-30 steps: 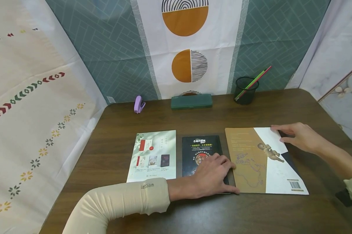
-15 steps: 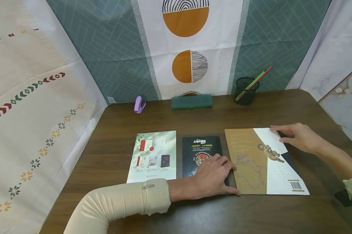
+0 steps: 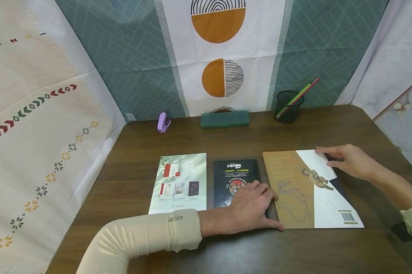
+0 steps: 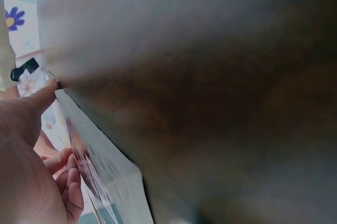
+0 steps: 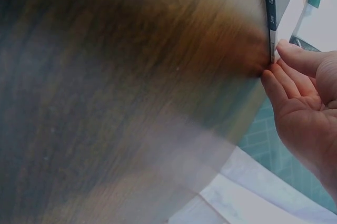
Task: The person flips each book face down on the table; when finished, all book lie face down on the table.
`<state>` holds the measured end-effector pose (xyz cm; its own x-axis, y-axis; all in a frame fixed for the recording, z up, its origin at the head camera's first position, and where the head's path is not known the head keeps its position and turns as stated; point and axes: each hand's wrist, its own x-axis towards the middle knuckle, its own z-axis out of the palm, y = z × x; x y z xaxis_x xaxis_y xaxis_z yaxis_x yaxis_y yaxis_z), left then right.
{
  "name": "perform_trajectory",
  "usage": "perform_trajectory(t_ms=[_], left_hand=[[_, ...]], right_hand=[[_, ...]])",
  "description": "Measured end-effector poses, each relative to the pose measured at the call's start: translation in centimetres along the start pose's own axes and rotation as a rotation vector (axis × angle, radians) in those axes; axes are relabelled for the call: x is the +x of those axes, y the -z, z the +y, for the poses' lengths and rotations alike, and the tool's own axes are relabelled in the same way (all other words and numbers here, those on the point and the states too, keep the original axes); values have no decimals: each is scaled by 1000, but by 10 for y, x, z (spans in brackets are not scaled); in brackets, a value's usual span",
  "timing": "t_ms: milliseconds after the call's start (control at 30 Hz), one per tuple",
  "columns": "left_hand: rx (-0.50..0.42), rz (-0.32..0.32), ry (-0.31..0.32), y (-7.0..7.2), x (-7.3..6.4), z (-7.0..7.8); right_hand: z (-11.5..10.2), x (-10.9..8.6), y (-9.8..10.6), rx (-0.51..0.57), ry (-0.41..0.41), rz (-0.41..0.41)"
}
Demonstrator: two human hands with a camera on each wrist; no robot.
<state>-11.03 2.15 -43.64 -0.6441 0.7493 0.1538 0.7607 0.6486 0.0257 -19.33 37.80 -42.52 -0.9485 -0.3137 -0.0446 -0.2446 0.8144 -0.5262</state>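
A large tan and white book (image 3: 291,182) with a barcode lies flat on the table, near its right side. My left hand (image 3: 247,209) reaches over a smaller black book (image 3: 238,167) and covers part of it. Its fingertips touch the tan book's left edge, and the outstretched thumb lies at the near left corner. At the far right corner my right hand (image 3: 356,161) pinches the same book between thumb and fingers. The right wrist view shows the thumb (image 5: 297,58) against the corner, beside the dark spine. A pale green book (image 3: 180,179) lies left of the black one.
Along the back edge of the wooden table (image 3: 130,152) are a purple stapler (image 3: 163,122), a green case (image 3: 224,119) and a black mesh cup (image 3: 288,108) holding thin coloured pencils. Patterned cloth hangs behind and at both sides.
The near end of the tan and white book has shifted slightly right, and my left hand has moved right with it. My right hand stays at the far corner.
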Motion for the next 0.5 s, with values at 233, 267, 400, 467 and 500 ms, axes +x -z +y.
perform_trajectory(t_ms=[233,267,400,467,500], left_hand=[[-2,5,8,1,0,1],[-9,1,6,1,0,1],[-91,-47,-16,5,-1,-6],[-159,-74,-24,8,-2,-13],[-197,-87,-26,11,-3,-18]], right_hand=[[0,1,0,-4,4,-2],[0,1,0,-5,5,-3],[-4,0,1,-14,9,-9],[-7,-1,0,-28,21,-3],[-9,-1,0,-34,32,7]])
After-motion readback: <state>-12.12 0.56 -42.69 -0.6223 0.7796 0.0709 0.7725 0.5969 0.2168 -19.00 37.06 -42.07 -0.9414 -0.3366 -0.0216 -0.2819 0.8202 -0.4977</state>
